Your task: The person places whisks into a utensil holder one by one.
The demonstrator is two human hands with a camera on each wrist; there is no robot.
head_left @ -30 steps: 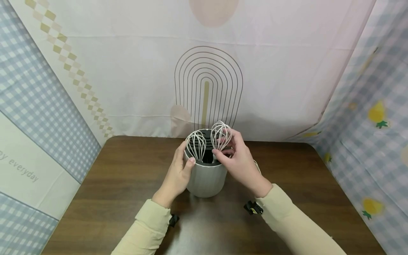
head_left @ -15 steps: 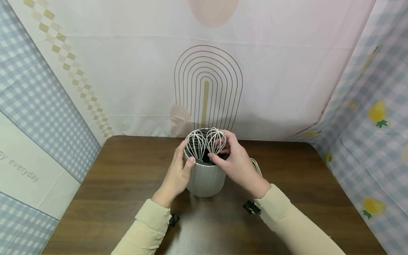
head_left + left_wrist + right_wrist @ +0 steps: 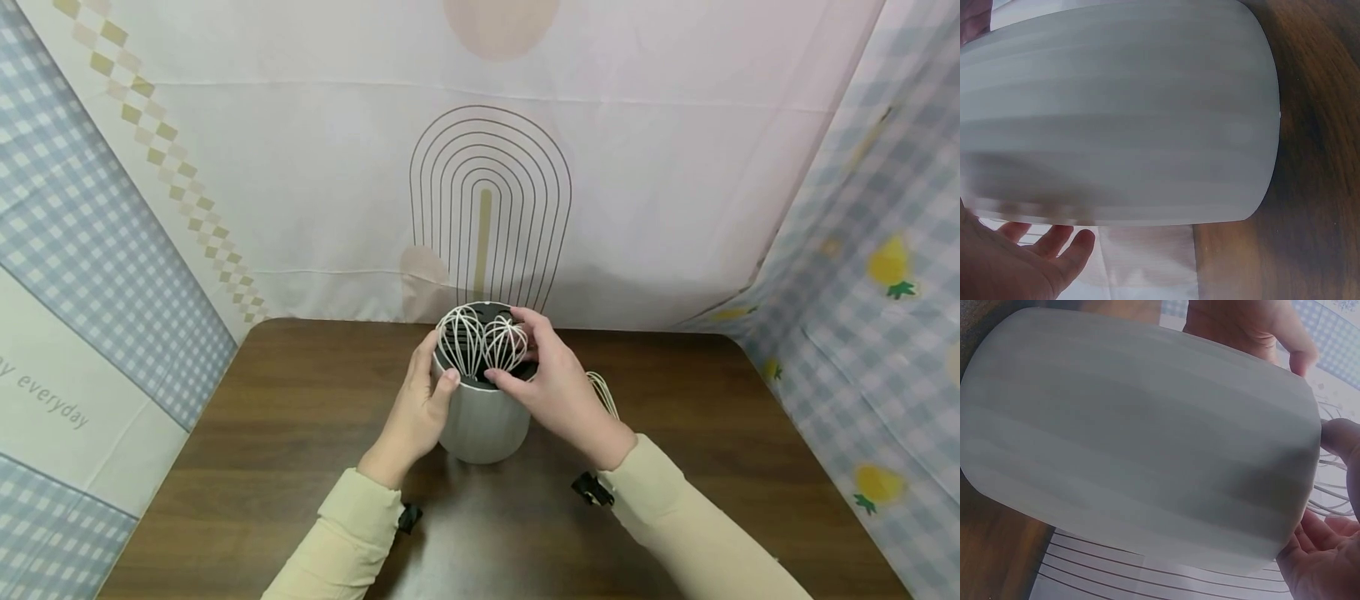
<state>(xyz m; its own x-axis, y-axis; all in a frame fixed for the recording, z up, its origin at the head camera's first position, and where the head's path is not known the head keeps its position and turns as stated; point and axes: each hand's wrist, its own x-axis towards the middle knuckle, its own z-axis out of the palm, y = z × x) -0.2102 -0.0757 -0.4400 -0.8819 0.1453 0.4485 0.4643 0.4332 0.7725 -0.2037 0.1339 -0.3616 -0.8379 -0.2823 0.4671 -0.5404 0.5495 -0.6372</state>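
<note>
A ribbed light-grey utensil holder (image 3: 483, 425) with a dark slotted insert stands upright on the table. My left hand (image 3: 420, 400) grips its left side, thumb over the rim; in the left wrist view its fingers (image 3: 1077, 253) lie along the wall. One whisk (image 3: 461, 337) stands in the holder's left part, wire head up. Beside it, a second whisk (image 3: 505, 342) sits low in the opening. My right hand (image 3: 558, 383) holds this one at the rim, thumb at the base of its wires and fingers behind. Its handle is hidden inside the holder.
Behind my right wrist, a loop of pale wires (image 3: 602, 393) shows by the table (image 3: 300, 433), partly hidden. A printed white cloth (image 3: 322, 200) hangs along the back edge, and checked cloths (image 3: 862, 333) hang at both sides.
My right hand has moved down and slightly left, lowering the second whisk into the holder until its head is level with the first. The left hand has stayed in place.
</note>
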